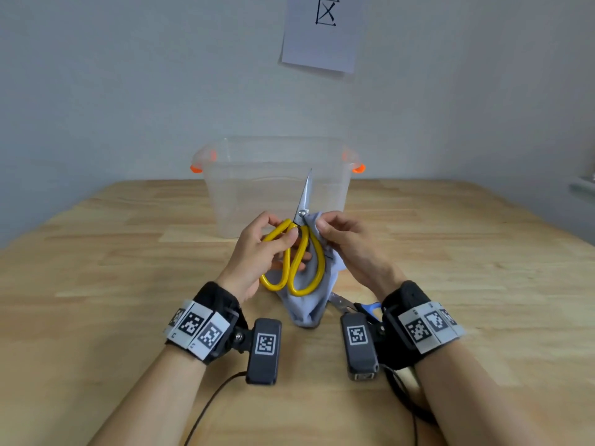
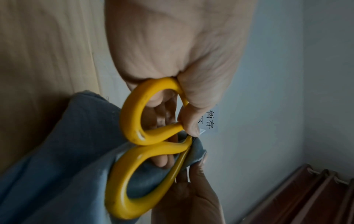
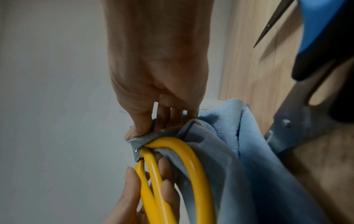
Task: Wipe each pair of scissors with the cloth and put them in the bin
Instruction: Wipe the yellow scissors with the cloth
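Yellow-handled scissors (image 1: 301, 249) (image 2: 151, 136) (image 3: 172, 174) are held upright in front of the clear bin (image 1: 277, 185), blades shut and pointing up. My left hand (image 1: 267, 239) (image 2: 184, 91) grips the left handle loop, thumb on top. My right hand (image 1: 338, 233) (image 3: 149, 118) pinches a light blue cloth (image 1: 309, 300) (image 2: 57, 166) (image 3: 239, 151) against the scissors near the pivot. The cloth hangs down behind the handles to the table. A second pair of scissors with blue and black handles (image 1: 357, 305) (image 3: 316, 75) lies on the table under my right wrist.
The wooden table (image 1: 128, 284) stretches to both sides. The bin has orange clips (image 1: 197, 169) at its ends and stands against the wall. A paper sheet (image 1: 322, 33) hangs on the wall above. Cables trail from the wrist cameras.
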A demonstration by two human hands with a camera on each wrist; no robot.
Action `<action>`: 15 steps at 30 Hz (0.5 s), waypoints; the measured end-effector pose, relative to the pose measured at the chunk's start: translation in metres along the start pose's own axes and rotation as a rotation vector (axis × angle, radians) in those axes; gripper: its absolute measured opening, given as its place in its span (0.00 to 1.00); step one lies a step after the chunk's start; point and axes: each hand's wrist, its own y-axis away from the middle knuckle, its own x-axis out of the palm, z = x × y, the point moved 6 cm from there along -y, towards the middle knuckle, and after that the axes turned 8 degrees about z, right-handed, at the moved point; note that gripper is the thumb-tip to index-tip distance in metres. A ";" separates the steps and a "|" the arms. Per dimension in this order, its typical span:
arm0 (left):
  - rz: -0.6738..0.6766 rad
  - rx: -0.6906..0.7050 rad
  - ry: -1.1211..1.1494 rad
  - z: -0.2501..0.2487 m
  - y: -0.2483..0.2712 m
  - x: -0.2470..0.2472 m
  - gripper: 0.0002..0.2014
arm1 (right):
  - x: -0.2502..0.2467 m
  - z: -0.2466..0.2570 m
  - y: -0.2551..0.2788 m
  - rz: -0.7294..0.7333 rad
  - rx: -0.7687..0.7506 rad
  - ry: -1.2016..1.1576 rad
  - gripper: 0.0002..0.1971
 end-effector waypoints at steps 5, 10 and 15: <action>0.019 -0.001 -0.022 0.001 0.007 0.003 0.09 | 0.002 0.002 0.002 0.004 -0.028 -0.019 0.11; 0.030 -0.008 -0.011 0.003 0.013 0.008 0.08 | 0.003 0.000 0.006 0.034 0.024 0.027 0.23; 0.044 -0.024 -0.027 0.004 0.015 0.010 0.07 | 0.008 0.002 0.014 0.163 0.067 0.182 0.19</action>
